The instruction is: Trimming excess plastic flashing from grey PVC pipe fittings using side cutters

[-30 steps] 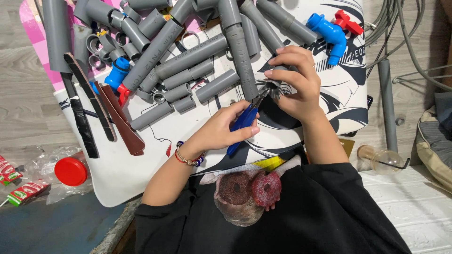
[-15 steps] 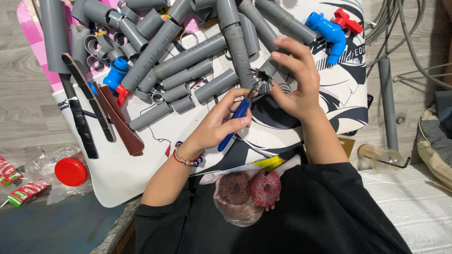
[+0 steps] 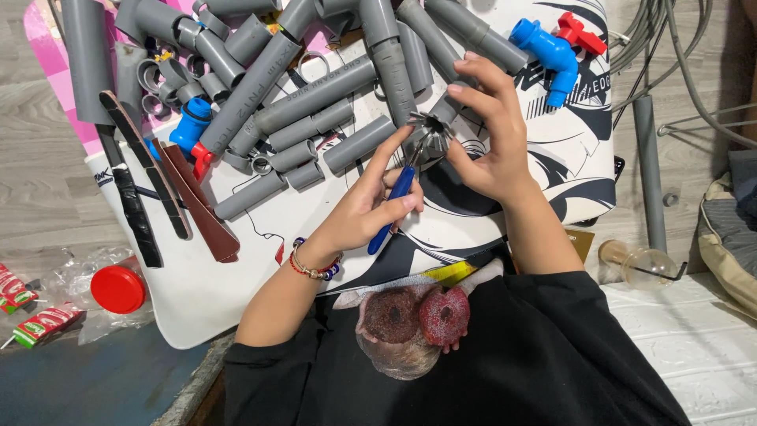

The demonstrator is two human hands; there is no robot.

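Note:
My right hand (image 3: pixel 493 138) grips a short grey pipe piece (image 3: pixel 430 132) whose end is cut into splayed strips like a star. My left hand (image 3: pixel 367 207), with a beaded bracelet at the wrist, is closed on a blue-handled tool (image 3: pixel 392 207); the tool's metal tip touches the splayed end of the pipe piece. Both hands work just above a white board with a black printed drawing (image 3: pixel 552 158). The tool's jaws are mostly hidden behind the strips.
Several grey pipes and fittings (image 3: pixel 315 95) lie heaped across the board's far side. A blue tap with a red handle (image 3: pixel 552 47) lies far right, a blue valve (image 3: pixel 192 126) far left. Dark flat strips (image 3: pixel 138 197), a red cap (image 3: pixel 117 289), sachets (image 3: pixel 43 323) and cables (image 3: pixel 670 47) surround it.
Both hands have shifted slightly away from my body with the pipe piece. The blue-handled tool has swung steeper, its tip pushed closer into the splayed end.

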